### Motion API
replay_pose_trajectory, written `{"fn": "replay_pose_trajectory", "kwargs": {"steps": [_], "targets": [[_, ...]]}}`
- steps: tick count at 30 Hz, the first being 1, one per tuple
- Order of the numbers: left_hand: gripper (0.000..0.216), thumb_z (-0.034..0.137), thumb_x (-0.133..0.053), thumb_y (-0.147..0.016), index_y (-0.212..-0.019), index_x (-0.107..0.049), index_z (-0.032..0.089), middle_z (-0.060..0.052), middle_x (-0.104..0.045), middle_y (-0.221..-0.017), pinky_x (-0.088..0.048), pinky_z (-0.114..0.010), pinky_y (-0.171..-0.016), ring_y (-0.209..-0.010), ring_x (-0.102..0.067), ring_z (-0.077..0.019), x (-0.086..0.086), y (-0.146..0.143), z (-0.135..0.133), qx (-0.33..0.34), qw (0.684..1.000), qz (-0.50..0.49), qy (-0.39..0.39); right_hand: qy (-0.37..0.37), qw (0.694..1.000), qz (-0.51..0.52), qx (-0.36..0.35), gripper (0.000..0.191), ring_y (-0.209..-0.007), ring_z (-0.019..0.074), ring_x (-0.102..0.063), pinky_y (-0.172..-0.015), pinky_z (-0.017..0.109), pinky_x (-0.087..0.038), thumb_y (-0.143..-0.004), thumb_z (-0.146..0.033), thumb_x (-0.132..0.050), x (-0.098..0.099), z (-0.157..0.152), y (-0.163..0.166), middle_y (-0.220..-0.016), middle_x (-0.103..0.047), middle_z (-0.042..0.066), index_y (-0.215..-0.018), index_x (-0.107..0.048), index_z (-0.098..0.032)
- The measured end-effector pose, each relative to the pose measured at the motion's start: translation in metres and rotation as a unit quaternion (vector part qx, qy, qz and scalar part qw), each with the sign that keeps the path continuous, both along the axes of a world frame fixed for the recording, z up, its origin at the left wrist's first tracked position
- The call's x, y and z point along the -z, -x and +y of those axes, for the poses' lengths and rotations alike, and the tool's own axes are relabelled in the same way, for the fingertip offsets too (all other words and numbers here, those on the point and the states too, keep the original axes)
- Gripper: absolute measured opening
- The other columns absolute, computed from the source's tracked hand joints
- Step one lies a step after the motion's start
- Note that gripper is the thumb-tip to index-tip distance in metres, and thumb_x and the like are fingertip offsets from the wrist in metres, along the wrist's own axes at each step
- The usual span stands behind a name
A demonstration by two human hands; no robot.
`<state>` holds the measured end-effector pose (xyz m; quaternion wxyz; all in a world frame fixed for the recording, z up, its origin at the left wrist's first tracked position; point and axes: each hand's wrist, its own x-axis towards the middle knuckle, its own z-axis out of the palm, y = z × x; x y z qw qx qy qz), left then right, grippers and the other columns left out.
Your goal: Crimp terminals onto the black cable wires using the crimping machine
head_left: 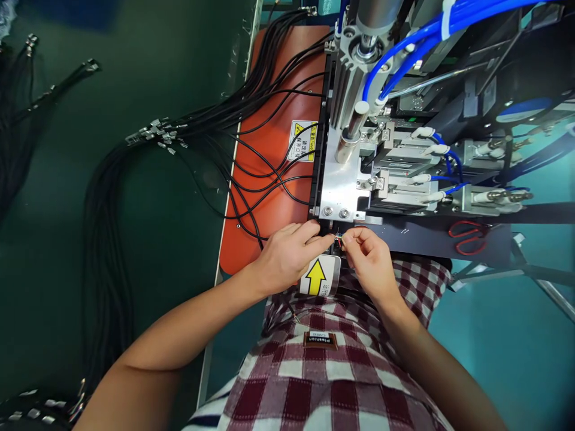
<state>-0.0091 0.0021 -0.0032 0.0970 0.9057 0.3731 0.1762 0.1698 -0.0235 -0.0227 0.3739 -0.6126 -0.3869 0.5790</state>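
Note:
My left hand (287, 256) lies at the front end of the machine's track, fingers closed together over a black cable (259, 230) that runs under it. Its index finger points to a small cable end with thin coloured wires (339, 240), red among them, and a silvery bit of metal. My right hand (372, 258) pinches at these wires from the other side, thumb against fingertips. The fingertips of both hands almost meet there. Just below is a white label with a yellow arrow (316, 276). Exactly what lies inside each pinch is partly hidden.
A metal press head (339, 185) with cylinders and blue air hoses (417, 36) stands directly beyond my hands. Black cables with metal connectors (157, 133) spread across the orange plate (251, 203) and green table (179, 197). Red-handled scissors (468, 237) lie right.

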Motion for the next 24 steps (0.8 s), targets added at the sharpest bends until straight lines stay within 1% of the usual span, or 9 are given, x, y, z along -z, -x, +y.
{"fn": "replay_pose_trajectory", "kwargs": {"steps": [2,4,6,7,10,12,17,20,24], "targets": [[0.031,0.021,-0.034,-0.096,-0.107,-0.063,0.017,-0.004,-0.052,-0.075,-0.040,-0.026,-0.060,-0.065,-0.048,-0.0149,-0.001,-0.002,0.000,-0.001,1.000,0.013,-0.027,-0.031,0.998,-0.047,-0.004,0.019,-0.047,0.0094,-0.034,-0.043,0.024,-0.026,-0.087,-0.036,-0.056,0.002,-0.003,0.001,-0.058,-0.044,-0.004,-0.078,-0.054,-0.019],[0.031,0.020,-0.032,-0.096,-0.106,-0.062,0.017,-0.004,-0.052,-0.073,-0.038,-0.027,-0.060,-0.064,-0.047,-0.0151,-0.001,-0.003,-0.001,-0.002,0.999,0.029,-0.043,-0.074,0.992,-0.100,-0.002,0.016,-0.052,0.0110,-0.039,-0.049,0.025,-0.031,-0.088,-0.033,-0.054,0.003,-0.005,0.002,-0.064,-0.050,-0.002,-0.080,-0.055,-0.020],[0.033,0.019,-0.030,-0.097,-0.106,-0.061,0.018,-0.004,-0.053,-0.075,-0.037,-0.028,-0.060,-0.065,-0.048,-0.0154,-0.001,-0.004,-0.002,-0.001,0.998,0.036,-0.046,-0.088,0.989,-0.122,0.007,0.015,-0.055,0.0118,-0.043,-0.051,0.026,-0.034,-0.089,-0.032,-0.053,0.003,-0.004,0.003,-0.068,-0.052,-0.001,-0.080,-0.055,-0.020],[0.033,0.019,-0.030,-0.097,-0.107,-0.061,0.018,-0.005,-0.054,-0.076,-0.037,-0.028,-0.061,-0.066,-0.048,-0.0156,0.000,-0.004,-0.002,0.000,0.998,0.036,-0.044,-0.072,0.992,-0.107,0.007,0.016,-0.054,0.0116,-0.043,-0.050,0.025,-0.033,-0.088,-0.033,-0.054,0.002,-0.003,0.002,-0.066,-0.052,-0.001,-0.079,-0.055,-0.020],[0.032,0.020,-0.031,-0.097,-0.107,-0.061,0.018,-0.006,-0.056,-0.082,-0.039,-0.028,-0.064,-0.071,-0.051,-0.0162,0.001,-0.003,-0.002,-0.002,0.999,0.035,-0.034,0.016,1.000,-0.016,-0.019,0.021,-0.047,0.0099,-0.040,-0.043,0.024,-0.030,-0.085,-0.038,-0.058,0.000,0.001,-0.003,-0.059,-0.049,-0.003,-0.076,-0.055,-0.019],[0.032,0.020,-0.032,-0.097,-0.107,-0.062,0.018,-0.007,-0.057,-0.083,-0.041,-0.028,-0.065,-0.072,-0.053,-0.0162,0.001,-0.002,-0.002,0.000,0.999,0.037,-0.032,0.037,0.999,0.001,-0.025,0.024,-0.046,0.0099,-0.041,-0.043,0.024,-0.031,-0.083,-0.041,-0.061,-0.001,0.002,-0.007,-0.060,-0.052,-0.002,-0.077,-0.058,-0.018],[0.031,0.020,-0.033,-0.097,-0.107,-0.063,0.016,-0.007,-0.058,-0.083,-0.042,-0.028,-0.065,-0.071,-0.053,-0.0165,0.001,-0.002,-0.002,0.007,0.999,0.033,-0.035,-0.051,0.995,-0.081,0.020,0.019,-0.052,0.0113,-0.043,-0.049,0.025,-0.036,-0.084,-0.037,-0.061,0.001,-0.002,-0.007,-0.065,-0.054,-0.001,-0.088,-0.063,-0.019],[0.032,0.020,-0.032,-0.097,-0.108,-0.062,0.016,-0.007,-0.058,-0.083,-0.042,-0.028,-0.064,-0.071,-0.053,-0.0169,0.000,-0.002,-0.002,0.005,0.999,0.033,-0.032,-0.111,0.984,-0.139,0.012,0.012,-0.056,0.0129,-0.046,-0.054,0.026,-0.039,-0.086,-0.031,-0.059,0.001,-0.003,-0.002,-0.067,-0.055,0.000,-0.084,-0.061,-0.020],[0.032,0.019,-0.032,-0.097,-0.109,-0.061,0.015,-0.007,-0.059,-0.085,-0.042,-0.028,-0.065,-0.071,-0.054,-0.0166,-0.001,-0.002,-0.001,0.009,0.999,0.037,-0.030,-0.197,0.954,-0.224,-0.015,0.007,-0.063,0.0157,-0.050,-0.063,0.030,-0.042,-0.088,-0.025,-0.054,0.000,-0.004,0.002,-0.075,-0.057,0.002,-0.082,-0.057,-0.021]]}}
